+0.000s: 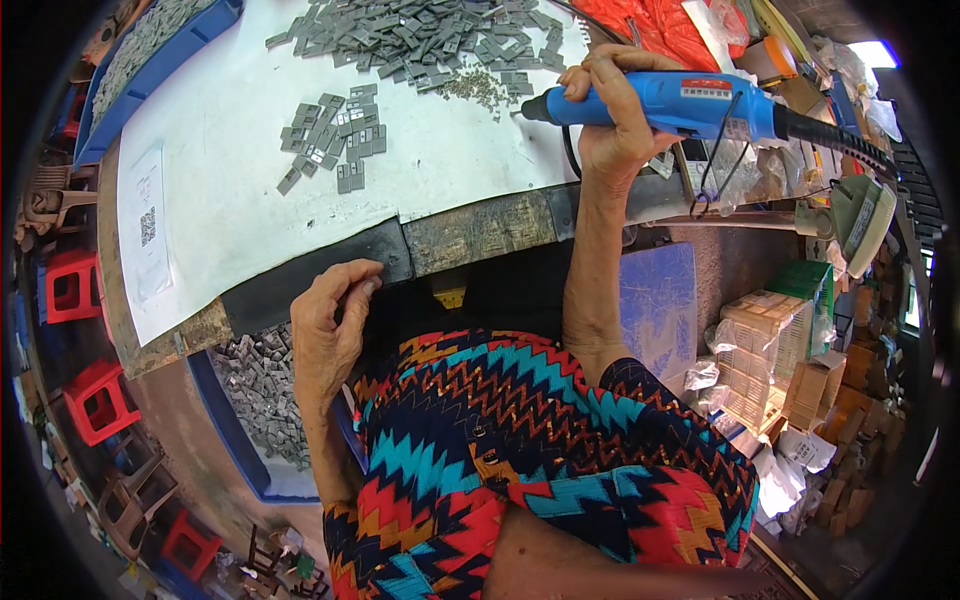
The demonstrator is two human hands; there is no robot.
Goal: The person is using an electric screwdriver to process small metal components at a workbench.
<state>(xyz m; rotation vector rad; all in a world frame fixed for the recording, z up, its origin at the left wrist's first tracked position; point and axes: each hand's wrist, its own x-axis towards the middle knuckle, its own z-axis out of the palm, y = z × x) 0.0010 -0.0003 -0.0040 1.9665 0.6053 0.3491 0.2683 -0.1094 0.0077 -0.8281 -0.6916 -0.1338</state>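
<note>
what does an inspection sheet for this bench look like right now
surface: white sheet over a worn wooden bench, black strip at its near edge
job's things: blue electric screwdriver; small grey parts in a sorted group and a loose pile
clutter: orange bag, plastic bags and a tape roll at the right end
hands: right hand gripping the screwdriver; left hand at the black strip, fingers curled
cables: black cord runs from the tool's rear
surroundings: blue tray of grey parts below, red stools left, cartons right
</note>
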